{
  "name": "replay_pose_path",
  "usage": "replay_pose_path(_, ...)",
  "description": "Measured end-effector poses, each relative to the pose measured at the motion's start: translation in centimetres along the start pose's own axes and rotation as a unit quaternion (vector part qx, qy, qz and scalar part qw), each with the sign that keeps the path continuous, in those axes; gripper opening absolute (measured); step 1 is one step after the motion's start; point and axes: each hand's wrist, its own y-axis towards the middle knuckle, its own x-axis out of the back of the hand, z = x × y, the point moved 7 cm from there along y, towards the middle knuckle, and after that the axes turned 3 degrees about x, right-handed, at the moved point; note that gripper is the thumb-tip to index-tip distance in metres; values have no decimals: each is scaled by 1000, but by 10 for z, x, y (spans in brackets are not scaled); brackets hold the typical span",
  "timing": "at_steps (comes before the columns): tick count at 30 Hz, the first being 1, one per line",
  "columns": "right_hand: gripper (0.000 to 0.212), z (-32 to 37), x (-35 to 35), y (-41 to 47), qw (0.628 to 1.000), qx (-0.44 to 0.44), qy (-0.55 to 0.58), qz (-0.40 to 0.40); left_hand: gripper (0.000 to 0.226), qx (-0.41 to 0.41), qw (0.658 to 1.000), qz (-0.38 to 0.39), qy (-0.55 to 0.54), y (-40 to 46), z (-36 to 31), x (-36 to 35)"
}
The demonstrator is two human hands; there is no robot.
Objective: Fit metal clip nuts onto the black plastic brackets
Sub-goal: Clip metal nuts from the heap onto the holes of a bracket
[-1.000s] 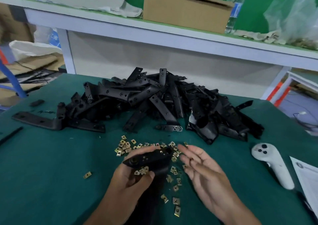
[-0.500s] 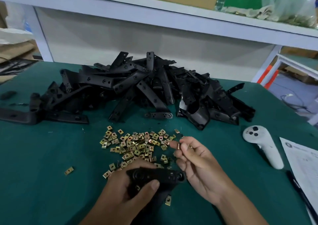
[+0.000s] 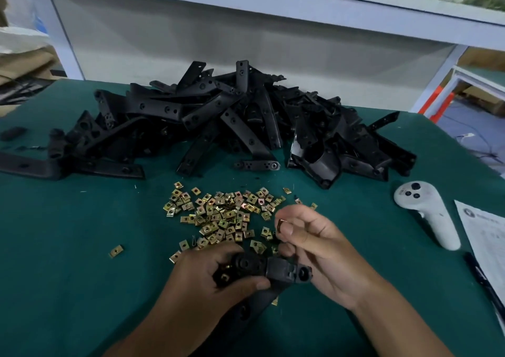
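Note:
My left hand (image 3: pixel 211 280) grips a black plastic bracket (image 3: pixel 284 270) low in the middle of the view, its end with a round hole pointing right. My right hand (image 3: pixel 314 244) is just above and to the right of that end and pinches a small brass-coloured clip nut (image 3: pixel 280 224) between thumb and forefinger. A scatter of loose clip nuts (image 3: pixel 224 214) lies on the green table just beyond both hands. One stray clip nut (image 3: pixel 116 251) lies apart to the left. A large heap of black brackets (image 3: pixel 232 121) fills the far side of the table.
A white hand controller (image 3: pixel 426 214) lies on the green table (image 3: pixel 68 247) to the right. A printed sheet (image 3: pixel 486 236) and a black pen (image 3: pixel 483 280) sit at the right edge. A white shelf frame (image 3: pixel 273 6) rises behind the heap.
My right hand has picked a clip nut from the scatter and drawn it toward the bracket. My left hand has lowered the bracket and turned it level. The view tilted down.

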Motion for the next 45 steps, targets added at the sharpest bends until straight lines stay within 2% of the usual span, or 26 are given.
replay_pose_path(7, 33, 2, -11, -7, 992, 7, -116, 55, 21, -22, 999, 37, -10, -3, -3, -6)
replay_pose_path(13, 28, 4, -10, -8, 992, 0, -108, 71, 22, -29, 998, 48, -9, -5, -5, -8)
replay_pose_path(17, 23, 9, -6, -7, 988, 7, -145, 57, 25, -25, 999, 42, 6, -4, -4, -8)
replay_pose_path(21, 3, 12, -7, -8, 980, 14, -190, 53, 25, -25, 999, 32, 17, -4, -3, -8)
replay_pose_path(30, 2, 17, -11, -10, 971, 35, -231, 51, 18, -41, 998, 28, 36, -3, -5, -8)
replay_pose_path(33, 5, 19, -6, -9, 972, 53, -226, 24, 11, -44, 998, 24, 27, -2, -7, -7)
replay_pose_path(45, 7, 17, -8, -10, 967, 45, -249, 28, 16, -60, 997, 22, 40, -3, -10, -8)
